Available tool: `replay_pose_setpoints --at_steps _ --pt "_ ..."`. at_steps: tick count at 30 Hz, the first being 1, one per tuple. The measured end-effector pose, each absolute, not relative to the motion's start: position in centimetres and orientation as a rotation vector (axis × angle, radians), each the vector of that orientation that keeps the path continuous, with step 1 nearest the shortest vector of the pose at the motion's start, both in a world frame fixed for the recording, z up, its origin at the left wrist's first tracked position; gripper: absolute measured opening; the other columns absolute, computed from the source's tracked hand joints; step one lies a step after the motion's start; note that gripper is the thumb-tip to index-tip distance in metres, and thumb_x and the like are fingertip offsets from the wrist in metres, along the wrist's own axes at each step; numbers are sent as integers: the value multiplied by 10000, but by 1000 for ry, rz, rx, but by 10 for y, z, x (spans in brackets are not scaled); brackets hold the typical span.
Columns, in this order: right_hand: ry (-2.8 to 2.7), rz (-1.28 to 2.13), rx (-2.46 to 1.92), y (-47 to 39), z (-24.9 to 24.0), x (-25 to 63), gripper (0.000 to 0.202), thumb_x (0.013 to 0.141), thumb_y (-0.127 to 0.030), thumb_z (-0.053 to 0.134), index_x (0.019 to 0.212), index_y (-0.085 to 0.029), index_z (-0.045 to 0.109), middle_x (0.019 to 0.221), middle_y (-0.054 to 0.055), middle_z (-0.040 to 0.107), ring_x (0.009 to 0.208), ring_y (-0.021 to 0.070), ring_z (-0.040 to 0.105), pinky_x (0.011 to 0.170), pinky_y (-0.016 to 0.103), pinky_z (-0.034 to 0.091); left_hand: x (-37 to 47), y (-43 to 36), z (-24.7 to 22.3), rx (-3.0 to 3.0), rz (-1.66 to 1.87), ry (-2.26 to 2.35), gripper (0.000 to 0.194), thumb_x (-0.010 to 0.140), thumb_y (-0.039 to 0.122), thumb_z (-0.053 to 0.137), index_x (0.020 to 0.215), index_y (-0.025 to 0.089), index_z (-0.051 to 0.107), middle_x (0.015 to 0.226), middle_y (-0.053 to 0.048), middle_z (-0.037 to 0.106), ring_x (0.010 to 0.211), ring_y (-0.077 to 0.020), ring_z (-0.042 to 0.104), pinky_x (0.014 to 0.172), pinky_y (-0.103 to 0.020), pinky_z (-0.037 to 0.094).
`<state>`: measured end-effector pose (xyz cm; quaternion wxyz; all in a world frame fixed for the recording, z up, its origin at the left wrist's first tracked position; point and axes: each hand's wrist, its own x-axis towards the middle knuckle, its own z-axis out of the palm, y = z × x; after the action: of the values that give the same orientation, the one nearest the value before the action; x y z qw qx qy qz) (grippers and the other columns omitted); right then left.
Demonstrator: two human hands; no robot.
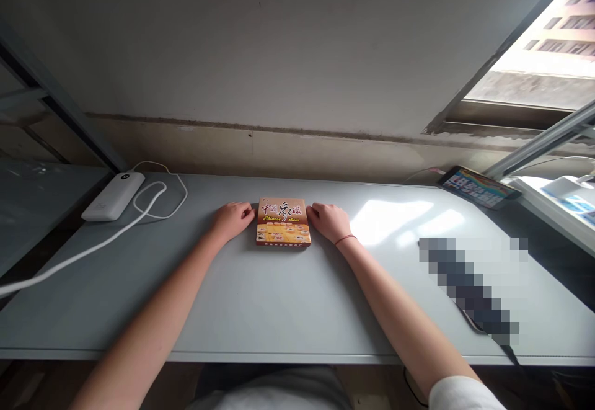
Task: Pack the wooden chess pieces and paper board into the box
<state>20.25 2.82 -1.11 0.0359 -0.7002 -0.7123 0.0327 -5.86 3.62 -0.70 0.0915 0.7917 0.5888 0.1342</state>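
A Chinese chess box (283, 222), orange and red-brown with printed lettering and pictures of pieces, lies flat on the grey table (279, 311). Just left of it my left hand (232, 220) rests on the tabletop, curled into a loose fist. On the other side my right hand (329, 221), with a thin red cord at the wrist, is closed the same way close to the box's right edge. Neither hand grips the box, and nothing shows in either fist.
A white power bank (114, 196) with a white cable stands at the back left. At the back right a phone (478, 187) with a lit screen leans near a metal post. A pixelated dark object (469, 286) lies at the right. A wall runs behind the table.
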Motion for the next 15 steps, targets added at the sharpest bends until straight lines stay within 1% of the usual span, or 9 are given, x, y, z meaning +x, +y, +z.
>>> replay_pose_setpoints --at_steps 8,15 --pt "-2181 103 -2143 28 -11 203 413 946 -380 346 759 -211 673 791 64 698 656 159 582 516 262 218 -59 36 -8 2353 421 1733 228 849 289 424 644 213 490 712 -27 632 688 -187 553 576 -276 288" --pt "-2168 112 -2147 29 -12 202 401 942 -379 357 762 -217 677 796 61 700 658 165 579 522 263 219 -59 38 -11 2361 442 1727 229 851 294 433 653 210 511 689 -22 620 672 -189 549 572 -278 287"
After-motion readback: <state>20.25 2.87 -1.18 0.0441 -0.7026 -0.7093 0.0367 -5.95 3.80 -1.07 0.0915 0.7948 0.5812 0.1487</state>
